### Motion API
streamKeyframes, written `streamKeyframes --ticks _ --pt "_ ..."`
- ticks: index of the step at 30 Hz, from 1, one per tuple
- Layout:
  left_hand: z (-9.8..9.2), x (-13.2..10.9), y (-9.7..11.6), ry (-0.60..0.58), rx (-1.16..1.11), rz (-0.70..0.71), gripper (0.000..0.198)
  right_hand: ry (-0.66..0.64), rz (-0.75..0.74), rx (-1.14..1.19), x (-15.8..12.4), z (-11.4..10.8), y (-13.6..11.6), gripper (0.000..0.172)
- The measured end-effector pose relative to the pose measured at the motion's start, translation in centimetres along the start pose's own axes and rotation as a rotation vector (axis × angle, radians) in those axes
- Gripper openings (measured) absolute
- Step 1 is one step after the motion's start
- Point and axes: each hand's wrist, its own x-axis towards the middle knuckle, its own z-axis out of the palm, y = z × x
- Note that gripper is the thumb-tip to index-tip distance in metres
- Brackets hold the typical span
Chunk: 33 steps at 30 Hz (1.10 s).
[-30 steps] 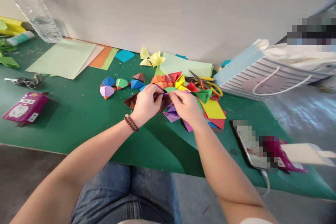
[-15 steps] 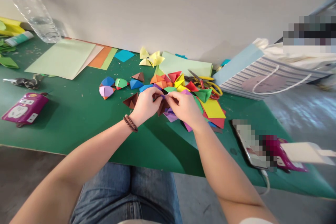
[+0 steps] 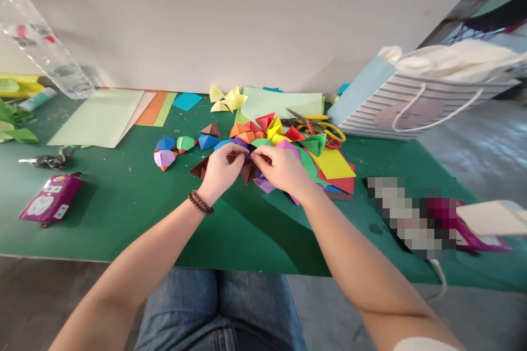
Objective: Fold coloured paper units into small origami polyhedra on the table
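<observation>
My left hand (image 3: 224, 169), with a dark beaded bracelet at the wrist, is closed in a pinch. My right hand (image 3: 280, 169) pinches close beside it, the fingertips nearly meeting. Between them is a small purple paper piece (image 3: 247, 157), mostly hidden by the fingers. Brown folded paper (image 3: 248, 172) shows just below the fingertips. Around the hands lie folded paper pieces: orange (image 3: 246, 132), red (image 3: 265, 120), yellow (image 3: 276, 129), green (image 3: 315, 144) and lilac (image 3: 264, 183). To the left sit blue (image 3: 208, 141) and pink-lilac (image 3: 164, 158) folded pieces.
Scissors (image 3: 310, 125) with yellow handles lie behind the yellow paper sheet (image 3: 332, 163). A striped paper bag (image 3: 382, 104) stands at the right, a phone (image 3: 405, 214) nearer. Pale green sheets (image 3: 101, 115), a bottle (image 3: 68, 68), keys (image 3: 51, 159) and a magenta packet (image 3: 51, 197) are leftward.
The view has shifted, so the table sits lower at the left and the bag higher. Both hands keep their pinch together, and the purple piece shows less between the fingers.
</observation>
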Motion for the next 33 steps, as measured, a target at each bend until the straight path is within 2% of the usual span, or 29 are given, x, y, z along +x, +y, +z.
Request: streamKeyframes --ticks 10,14,22,28,33 --pt "-0.1 0.1 0.1 0.000 0.246 0.091 0.015 -0.060 0.067 0.081 0.3 0.4 0.4 0.013" --pt "-0.2 0.2 -0.3 0.003 0.272 0.103 0.015 -0.041 0.040 0.090 0.4 0.4 0.1 0.008" --pt "0.0 0.6 -0.5 -0.009 0.235 0.069 0.014 -0.004 -0.046 -0.232 0.3 0.1 -0.4 0.015" --pt "0.0 0.4 -0.8 -0.018 0.240 0.100 0.007 -0.043 -0.065 -0.303 0.2 0.3 -0.6 0.016" --pt "0.0 -0.1 -1.1 0.034 0.360 0.193 0.009 -0.025 -0.062 -0.394 -0.1 0.9 -0.8 0.018"
